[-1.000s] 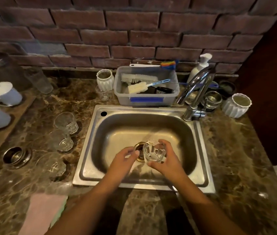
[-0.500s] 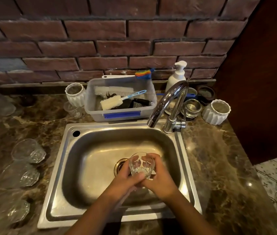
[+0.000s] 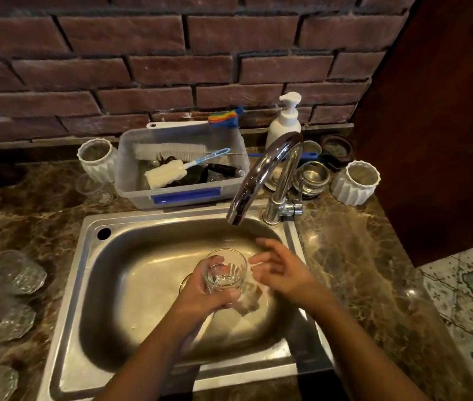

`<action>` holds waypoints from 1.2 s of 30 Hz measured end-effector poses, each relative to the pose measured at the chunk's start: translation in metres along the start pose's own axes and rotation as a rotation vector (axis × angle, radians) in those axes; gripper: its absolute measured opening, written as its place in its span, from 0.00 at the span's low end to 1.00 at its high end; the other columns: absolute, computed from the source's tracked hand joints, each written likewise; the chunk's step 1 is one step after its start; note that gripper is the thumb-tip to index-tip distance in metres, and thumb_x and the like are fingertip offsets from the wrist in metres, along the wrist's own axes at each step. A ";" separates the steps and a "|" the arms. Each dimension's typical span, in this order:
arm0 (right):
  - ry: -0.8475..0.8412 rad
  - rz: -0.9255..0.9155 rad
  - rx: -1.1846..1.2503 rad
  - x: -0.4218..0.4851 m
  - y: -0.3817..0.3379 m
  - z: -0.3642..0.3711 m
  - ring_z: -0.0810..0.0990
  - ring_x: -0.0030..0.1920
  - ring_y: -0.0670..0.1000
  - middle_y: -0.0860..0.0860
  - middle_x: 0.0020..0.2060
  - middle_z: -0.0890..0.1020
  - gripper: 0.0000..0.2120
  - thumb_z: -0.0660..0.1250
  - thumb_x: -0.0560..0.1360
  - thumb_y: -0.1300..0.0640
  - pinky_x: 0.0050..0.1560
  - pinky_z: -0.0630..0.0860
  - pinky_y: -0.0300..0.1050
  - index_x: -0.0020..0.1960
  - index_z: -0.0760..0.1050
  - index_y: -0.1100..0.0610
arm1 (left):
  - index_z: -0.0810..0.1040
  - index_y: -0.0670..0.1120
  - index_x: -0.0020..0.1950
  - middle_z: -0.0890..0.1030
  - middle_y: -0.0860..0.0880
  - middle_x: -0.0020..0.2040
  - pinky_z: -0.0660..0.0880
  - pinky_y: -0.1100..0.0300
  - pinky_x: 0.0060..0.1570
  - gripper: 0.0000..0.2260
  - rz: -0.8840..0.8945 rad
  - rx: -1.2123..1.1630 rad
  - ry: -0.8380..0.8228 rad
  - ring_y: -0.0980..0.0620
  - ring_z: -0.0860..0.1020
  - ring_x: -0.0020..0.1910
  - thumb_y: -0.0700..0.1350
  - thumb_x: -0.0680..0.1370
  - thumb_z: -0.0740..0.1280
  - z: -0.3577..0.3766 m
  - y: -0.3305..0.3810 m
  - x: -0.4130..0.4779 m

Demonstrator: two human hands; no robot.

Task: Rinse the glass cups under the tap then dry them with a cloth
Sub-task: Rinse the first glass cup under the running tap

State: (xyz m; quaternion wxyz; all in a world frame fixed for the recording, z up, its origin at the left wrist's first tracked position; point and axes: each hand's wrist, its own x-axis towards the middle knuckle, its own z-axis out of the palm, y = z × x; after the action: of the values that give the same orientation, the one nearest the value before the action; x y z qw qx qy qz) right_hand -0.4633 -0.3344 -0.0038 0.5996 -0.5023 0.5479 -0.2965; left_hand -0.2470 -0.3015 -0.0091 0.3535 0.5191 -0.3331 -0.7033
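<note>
A clear faceted glass cup [image 3: 226,272] is held upright over the steel sink [image 3: 90,273], with a little water in its bottom. My left hand [image 3: 200,292] is wrapped around its lower part. My right hand [image 3: 280,269] is off the cup, just to its right, fingers spread. The chrome tap [image 3: 261,175] curves over the sink's back right; its spout ends above and slightly right of the cup, and no water stream shows. Several more glass cups [image 3: 9,273] lie on the marble counter left of the sink. No cloth is in view.
Behind the sink stands a plastic tub [image 3: 183,195] with brushes, a soap pump bottle [image 3: 285,123], two white ribbed pots [image 3: 355,182], metal bowls [image 3: 313,178] and a small glass [image 3: 93,188]. A brick wall runs behind; a dark wooden panel [image 3: 446,111] rises at the right.
My right hand has let go of the cup and moved right and up, fingers opening. My left hand now holds the cup alone. The view has tilted lower and closer to the sink.
</note>
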 end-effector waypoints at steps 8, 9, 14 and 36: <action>0.678 -0.010 0.092 0.070 -0.005 -0.067 0.81 0.56 0.53 0.54 0.55 0.82 0.13 0.67 0.80 0.55 0.58 0.79 0.49 0.63 0.74 0.56 | 0.74 0.53 0.68 0.80 0.44 0.63 0.79 0.48 0.55 0.39 -0.011 -0.026 0.024 0.38 0.79 0.63 0.47 0.58 0.81 -0.013 0.003 0.010; 0.712 0.012 0.117 0.081 -0.004 -0.070 0.81 0.57 0.53 0.54 0.56 0.81 0.15 0.67 0.80 0.54 0.59 0.79 0.49 0.64 0.74 0.57 | 0.74 0.53 0.67 0.80 0.44 0.63 0.79 0.48 0.55 0.38 -0.015 -0.030 0.027 0.37 0.79 0.63 0.47 0.58 0.81 -0.014 0.002 0.011; 0.787 0.078 0.210 0.120 -0.005 -0.070 0.81 0.49 0.53 0.56 0.49 0.82 0.14 0.65 0.81 0.51 0.51 0.78 0.46 0.58 0.78 0.62 | 0.75 0.54 0.67 0.81 0.46 0.64 0.78 0.42 0.59 0.37 -0.040 -0.044 0.035 0.36 0.78 0.65 0.46 0.59 0.82 -0.019 -0.005 0.016; 0.923 0.008 -0.035 0.159 -0.001 -0.057 0.77 0.37 0.49 0.48 0.33 0.79 0.24 0.53 0.84 0.43 0.47 0.74 0.46 0.44 0.79 0.58 | 0.74 0.56 0.66 0.82 0.50 0.61 0.80 0.52 0.57 0.36 -0.069 -0.035 0.055 0.44 0.80 0.62 0.49 0.58 0.80 -0.012 0.006 0.020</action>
State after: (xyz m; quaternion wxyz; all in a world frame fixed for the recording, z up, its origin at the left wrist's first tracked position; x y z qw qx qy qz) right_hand -0.4816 -0.4945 -0.0537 0.2856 -0.3255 0.7645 -0.4775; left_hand -0.2384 -0.3231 -0.0172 0.3469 0.5430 -0.2926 -0.7065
